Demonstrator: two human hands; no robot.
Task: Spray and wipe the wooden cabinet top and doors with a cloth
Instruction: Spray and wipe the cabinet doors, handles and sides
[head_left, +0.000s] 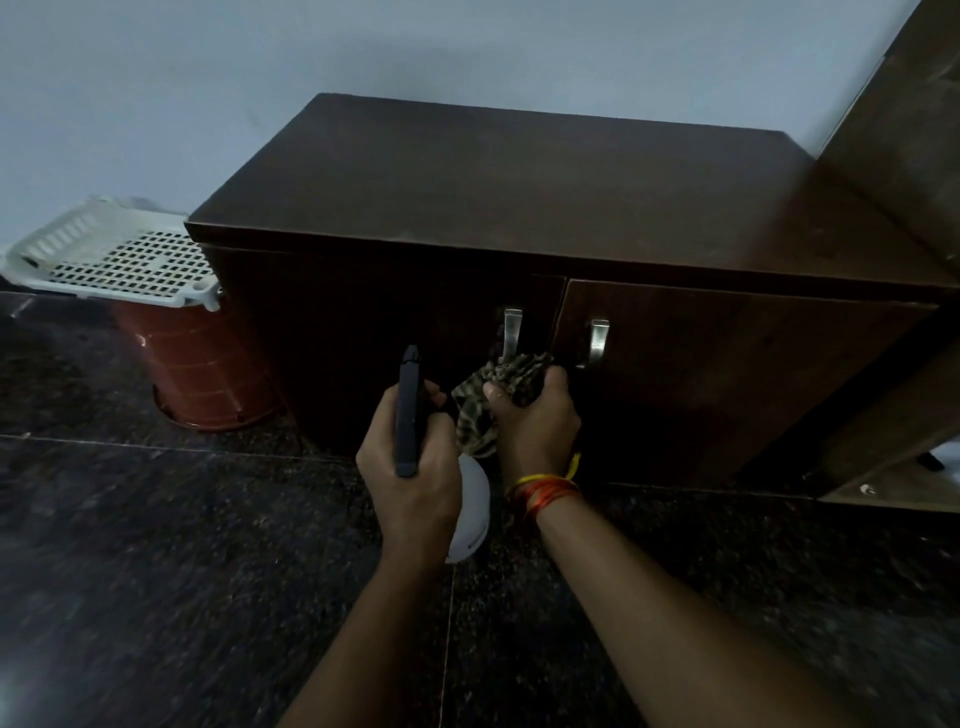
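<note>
Left hand (410, 462): I see it gripping the spray bottle (470, 512), dark nozzle aimed at the left door (374, 343).
Right hand (535, 415): clenched round the patterned cloth (498, 389), just below the left door's handle (510, 327).
Cabinet (519, 176): both doors closed, floor-standing against the wall.
Beside its left edge: white basket (119, 254) on a brown bin (202, 374).

white perforated basket (119, 254) atop red-brown bucket (202, 371), dark speckled floor (156, 571)
</note>
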